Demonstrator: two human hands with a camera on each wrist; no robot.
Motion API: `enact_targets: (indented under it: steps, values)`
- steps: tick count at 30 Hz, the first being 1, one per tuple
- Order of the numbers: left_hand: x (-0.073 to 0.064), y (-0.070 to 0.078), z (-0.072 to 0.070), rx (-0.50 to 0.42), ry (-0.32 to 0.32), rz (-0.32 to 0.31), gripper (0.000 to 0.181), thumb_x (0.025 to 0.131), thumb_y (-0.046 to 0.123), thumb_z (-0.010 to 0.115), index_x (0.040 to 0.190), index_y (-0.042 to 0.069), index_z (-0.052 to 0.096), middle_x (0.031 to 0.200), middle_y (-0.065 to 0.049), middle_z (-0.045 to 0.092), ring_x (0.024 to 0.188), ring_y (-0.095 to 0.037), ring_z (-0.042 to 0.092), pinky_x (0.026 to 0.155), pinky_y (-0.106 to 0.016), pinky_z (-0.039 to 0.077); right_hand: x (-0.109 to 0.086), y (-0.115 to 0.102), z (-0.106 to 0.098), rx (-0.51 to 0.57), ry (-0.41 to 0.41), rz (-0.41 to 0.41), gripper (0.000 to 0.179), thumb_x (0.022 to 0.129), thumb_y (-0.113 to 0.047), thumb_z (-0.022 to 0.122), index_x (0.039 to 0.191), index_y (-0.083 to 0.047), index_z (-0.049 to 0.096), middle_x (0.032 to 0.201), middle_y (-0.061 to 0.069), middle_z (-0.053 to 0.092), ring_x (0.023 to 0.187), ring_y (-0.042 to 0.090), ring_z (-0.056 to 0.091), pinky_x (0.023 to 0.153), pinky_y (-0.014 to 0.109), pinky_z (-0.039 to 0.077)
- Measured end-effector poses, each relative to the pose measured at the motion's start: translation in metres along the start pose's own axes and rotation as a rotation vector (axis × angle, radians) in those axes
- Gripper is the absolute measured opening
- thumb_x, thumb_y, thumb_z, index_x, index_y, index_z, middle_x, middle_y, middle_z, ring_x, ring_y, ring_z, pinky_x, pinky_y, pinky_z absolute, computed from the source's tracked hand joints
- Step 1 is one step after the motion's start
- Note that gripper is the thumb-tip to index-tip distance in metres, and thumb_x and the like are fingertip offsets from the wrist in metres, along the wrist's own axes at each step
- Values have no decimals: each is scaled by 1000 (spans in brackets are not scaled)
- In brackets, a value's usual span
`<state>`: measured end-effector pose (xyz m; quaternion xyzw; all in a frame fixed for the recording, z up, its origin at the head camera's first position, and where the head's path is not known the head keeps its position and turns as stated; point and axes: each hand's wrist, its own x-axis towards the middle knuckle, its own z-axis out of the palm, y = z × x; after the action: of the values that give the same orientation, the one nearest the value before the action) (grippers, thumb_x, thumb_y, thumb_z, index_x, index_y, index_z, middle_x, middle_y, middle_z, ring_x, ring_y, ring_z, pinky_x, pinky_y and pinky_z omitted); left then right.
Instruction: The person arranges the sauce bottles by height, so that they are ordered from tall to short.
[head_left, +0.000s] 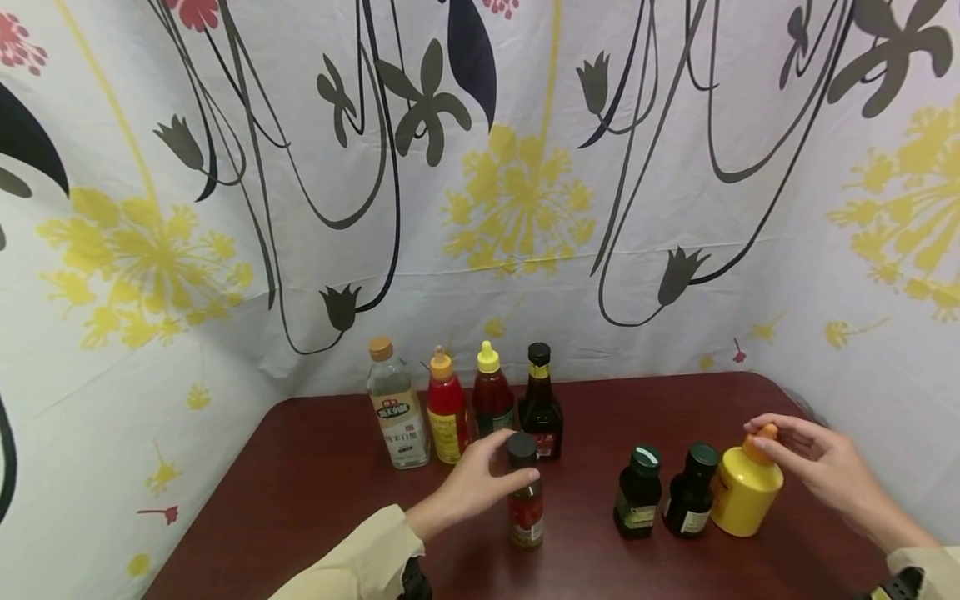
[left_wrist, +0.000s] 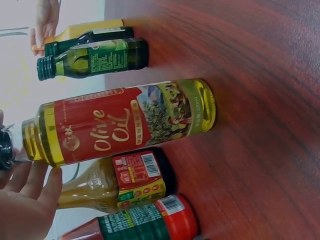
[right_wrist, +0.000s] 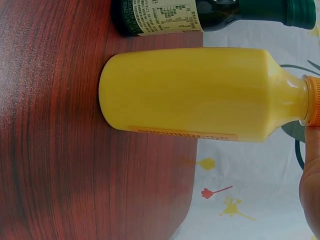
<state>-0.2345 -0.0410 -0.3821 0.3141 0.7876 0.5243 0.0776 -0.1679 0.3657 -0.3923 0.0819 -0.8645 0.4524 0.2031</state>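
My left hand [head_left: 474, 482] grips an olive oil bottle [head_left: 527, 510] around its neck, just below the black cap [head_left: 522, 448]. The bottle stands upright on the table, and the left wrist view shows its red label [left_wrist: 107, 124]. At the right, the fingers and thumb of my right hand [head_left: 828, 467] pinch the orange cap [head_left: 763, 440] of a yellow squeeze bottle [head_left: 750, 492]. That bottle also stands upright; its plain yellow side [right_wrist: 190, 95] fills the middle of the right wrist view.
Two dark bottles with green caps, one nearer the middle [head_left: 637, 493] and one beside the yellow bottle [head_left: 692, 493], stand close together. Behind my left hand are a clear bottle [head_left: 399, 408], two squeeze bottles [head_left: 447, 408] and a dark sauce bottle [head_left: 540, 408]. Patterned cloth [head_left: 480, 225] hangs behind the table.
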Motion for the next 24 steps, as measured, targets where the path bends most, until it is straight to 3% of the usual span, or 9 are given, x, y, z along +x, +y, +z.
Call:
enact_targets:
  steps: [6,12,18,21,24]
  values:
    - [-2,1,2,-15,44,21,34,82,23,64,112,11,56,106,0,58,95,-12,57,79,-24,46,0,0,0,4,6,5,23,85,-3,57,107,4,56,93,-15,64,87,-7,56,65,11,45]
    - [-9,32,1,-15,91,50,35,82,14,64,114,3,56,108,-7,59,98,-16,57,81,-25,45,0,1,-1,12,-3,6,24,86,-3,56,109,5,55,95,-16,63,87,-7,55,66,11,45]
    - [-3,54,5,-5,121,93,33,81,14,65,111,3,58,103,-7,61,89,-11,60,76,-23,47,-1,0,-2,11,-4,28,24,86,-5,56,109,2,56,94,-17,63,87,-9,55,65,11,45]
    - [1,57,11,10,107,118,32,81,15,65,110,4,58,100,-7,62,83,-10,61,71,-23,49,-1,-2,-1,-9,1,41,25,86,-6,57,109,3,56,94,-16,63,87,-9,54,64,11,45]
    - [9,51,19,29,90,157,32,81,17,66,110,5,58,97,-6,63,79,-7,61,68,-21,49,-1,-2,0,-13,11,51,26,85,-6,58,109,4,56,93,-17,63,86,-10,54,64,12,45]
